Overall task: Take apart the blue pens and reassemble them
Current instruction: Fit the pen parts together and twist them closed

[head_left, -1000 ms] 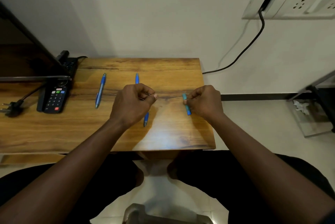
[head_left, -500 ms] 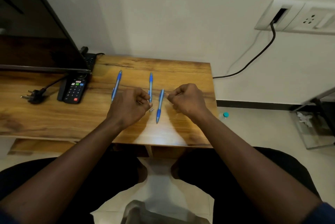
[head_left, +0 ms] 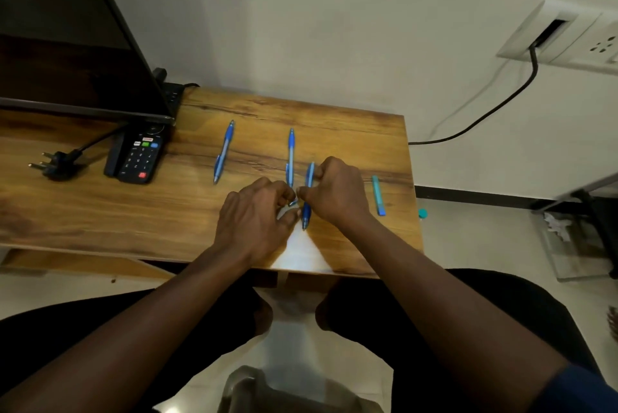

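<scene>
Three blue pens lie on the wooden table (head_left: 100,218): a left pen (head_left: 223,152), a middle pen (head_left: 291,152) and a third pen (head_left: 307,198) that shows between my hands. A light blue pen barrel (head_left: 378,195) lies alone near the right edge. My left hand (head_left: 254,225) and my right hand (head_left: 337,195) meet above the table's front middle, fingers curled. Their fingertips pinch a small blue and silver pen part (head_left: 293,202) between them. The rest of that part is hidden by my fingers.
A black remote (head_left: 138,155) and a loose plug (head_left: 55,163) lie at the left, under a dark screen (head_left: 67,45). A black cable (head_left: 485,118) runs from the wall socket (head_left: 551,35). A small teal cap (head_left: 423,213) lies on the floor right of the table.
The light blue barrel left my right hand and now lies on the table at the right. My hands have come together at the middle on a small part.
</scene>
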Demonstrator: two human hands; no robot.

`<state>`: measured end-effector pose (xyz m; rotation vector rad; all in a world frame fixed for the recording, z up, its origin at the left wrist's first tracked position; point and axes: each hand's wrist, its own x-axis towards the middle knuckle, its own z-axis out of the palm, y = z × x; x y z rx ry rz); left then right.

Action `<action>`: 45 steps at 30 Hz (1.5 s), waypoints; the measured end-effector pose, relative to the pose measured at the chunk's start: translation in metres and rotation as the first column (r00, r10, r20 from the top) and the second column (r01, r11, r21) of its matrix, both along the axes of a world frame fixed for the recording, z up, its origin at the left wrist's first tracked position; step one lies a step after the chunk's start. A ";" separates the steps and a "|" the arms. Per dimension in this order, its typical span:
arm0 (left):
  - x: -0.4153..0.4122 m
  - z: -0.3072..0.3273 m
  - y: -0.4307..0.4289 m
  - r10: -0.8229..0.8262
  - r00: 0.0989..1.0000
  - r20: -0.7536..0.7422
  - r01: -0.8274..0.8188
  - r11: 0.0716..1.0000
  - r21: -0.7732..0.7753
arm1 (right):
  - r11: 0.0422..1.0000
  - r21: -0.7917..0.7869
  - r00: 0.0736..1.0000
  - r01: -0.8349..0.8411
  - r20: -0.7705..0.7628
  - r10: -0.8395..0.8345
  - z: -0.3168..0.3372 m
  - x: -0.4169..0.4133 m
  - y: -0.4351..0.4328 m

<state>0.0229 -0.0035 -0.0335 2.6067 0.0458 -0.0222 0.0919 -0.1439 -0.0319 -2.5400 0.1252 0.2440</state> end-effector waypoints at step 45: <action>0.023 0.072 0.016 0.162 0.979 -0.123 -0.192 0.541 -0.819 | 0.944 0.062 0.868 -0.324 0.417 0.271 0.052 -0.022 -0.038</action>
